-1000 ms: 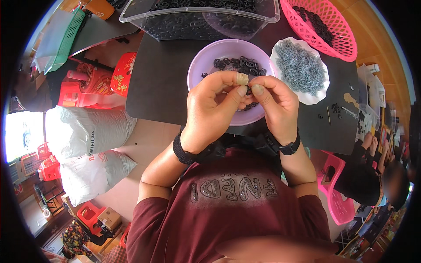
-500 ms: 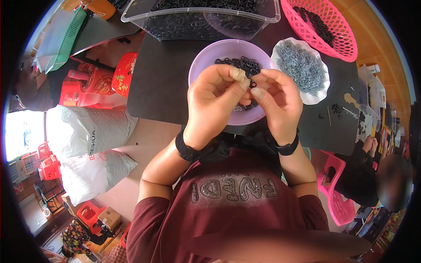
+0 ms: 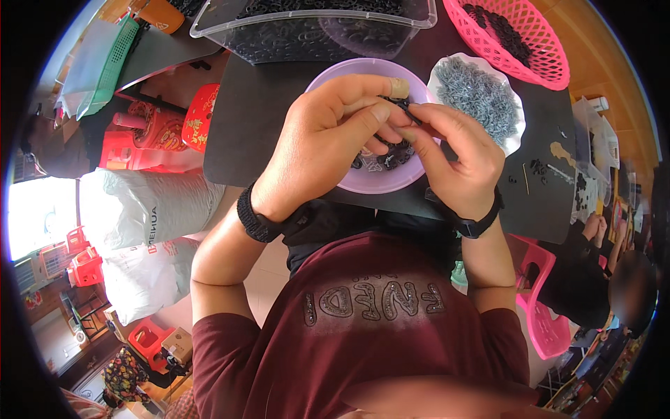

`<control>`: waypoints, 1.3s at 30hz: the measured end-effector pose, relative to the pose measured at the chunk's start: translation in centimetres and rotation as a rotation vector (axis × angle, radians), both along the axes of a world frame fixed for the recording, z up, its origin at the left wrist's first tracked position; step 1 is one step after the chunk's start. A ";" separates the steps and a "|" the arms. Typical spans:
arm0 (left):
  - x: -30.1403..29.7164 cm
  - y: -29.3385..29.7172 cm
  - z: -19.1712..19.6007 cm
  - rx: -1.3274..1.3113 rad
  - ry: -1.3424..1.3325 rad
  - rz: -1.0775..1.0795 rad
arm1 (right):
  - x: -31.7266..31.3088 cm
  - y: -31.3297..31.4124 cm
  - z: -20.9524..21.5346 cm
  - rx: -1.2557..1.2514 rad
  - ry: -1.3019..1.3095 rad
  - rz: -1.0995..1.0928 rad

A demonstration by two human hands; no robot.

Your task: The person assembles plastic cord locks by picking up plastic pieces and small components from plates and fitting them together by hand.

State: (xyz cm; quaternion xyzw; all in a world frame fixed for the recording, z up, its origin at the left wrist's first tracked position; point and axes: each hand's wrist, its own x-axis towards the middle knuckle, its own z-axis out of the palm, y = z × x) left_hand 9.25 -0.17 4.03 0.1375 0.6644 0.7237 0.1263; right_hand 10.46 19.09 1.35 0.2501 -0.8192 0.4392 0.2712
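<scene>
My two hands meet over a lilac bowl [image 3: 328, 77] with small black ring-like parts [image 3: 399, 155] in it. Between thumb and forefinger, my right hand [image 3: 460, 150] pinches a small black part [image 3: 414, 116]. My left hand [image 3: 324, 136] is curled close beside it, thumb against the bent fingers, its forefinger stretched over the top. What these left fingers hold, if anything, is hidden. A tan cover [image 3: 398, 88] wraps the left forefinger's tip. To the right of the bowl stands a white scalloped dish [image 3: 515, 140] heaped with small clear-grey pieces [image 3: 476, 98].
Behind the bowl is a clear plastic bin [image 3: 314, 31] of black parts; a pink openwork basket [image 3: 551, 66] stands far right. Loose black bits [image 3: 539, 167] and a thin stick [image 3: 526, 179] lie on the dark table [image 3: 244, 126]. White sacks [image 3: 153, 209] stand left. Another person's hands [image 3: 594, 228] show at right.
My left hand has turned and its forefinger has stretched out over the pinch. My right hand has moved slightly right, and a black part now shows at its fingertips. Both forearms have spread apart.
</scene>
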 end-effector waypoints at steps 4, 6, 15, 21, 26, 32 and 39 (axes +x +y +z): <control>-0.7 0.1 0.8 -0.112 0.016 -0.004 | -0.2 0.9 0.0 -0.183 -0.145 -0.010; -1.7 0.2 0.6 -0.373 0.139 -0.028 | -0.6 1.8 -0.2 -0.325 -0.216 0.048; -5.4 3.5 -4.9 -0.948 0.674 -0.403 | 0.0 3.4 -0.6 -0.754 -0.489 0.171; -4.4 4.5 -3.9 -1.162 0.889 -0.514 | 0.1 3.8 -1.3 -0.759 -0.582 0.165; -4.2 5.6 -3.9 -1.255 0.963 -0.621 | 0.0 3.6 -1.7 -0.758 -0.612 0.176; -5.6 4.0 -4.8 -1.102 0.837 -0.364 | 0.2 3.4 -1.7 -0.865 -0.651 0.196; -3.9 0.9 -2.5 -0.279 -0.227 -0.197 | 0.5 2.6 -2.9 -0.913 -0.742 0.262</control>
